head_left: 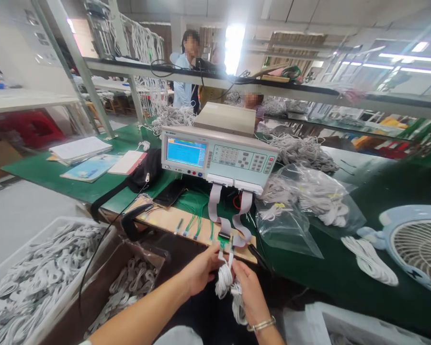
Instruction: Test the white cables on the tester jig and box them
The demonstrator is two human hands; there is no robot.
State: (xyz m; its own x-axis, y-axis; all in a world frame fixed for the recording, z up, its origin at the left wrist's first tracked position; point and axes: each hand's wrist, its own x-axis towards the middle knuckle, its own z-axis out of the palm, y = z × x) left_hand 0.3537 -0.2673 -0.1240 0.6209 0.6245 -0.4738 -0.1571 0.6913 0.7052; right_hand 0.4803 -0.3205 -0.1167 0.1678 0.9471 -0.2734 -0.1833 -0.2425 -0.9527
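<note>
My left hand (204, 269) is closed at the front edge of a wooden board (201, 240), its fingertips pinching the end of a white cable (223, 281) at a small green circuit board (223, 242). The coiled part of this cable hangs below the fingers. My right hand (249, 290) is closed on a second coiled white cable (238, 306), beside the first. Grey ribbon cables (215, 203) run down from a cable tester (237, 155) with a lit blue screen to the wooden board. Whether the cable ends are plugged in, I cannot tell.
White cable coils fill a crate (62, 219) and a brown box (161, 258) at left. Bagged cables (323, 201), a loose coil (369, 260) and a blue fan (416, 244) occupy the green table's right. Papers (81, 148) lie left; people (183, 81) are behind the shelf.
</note>
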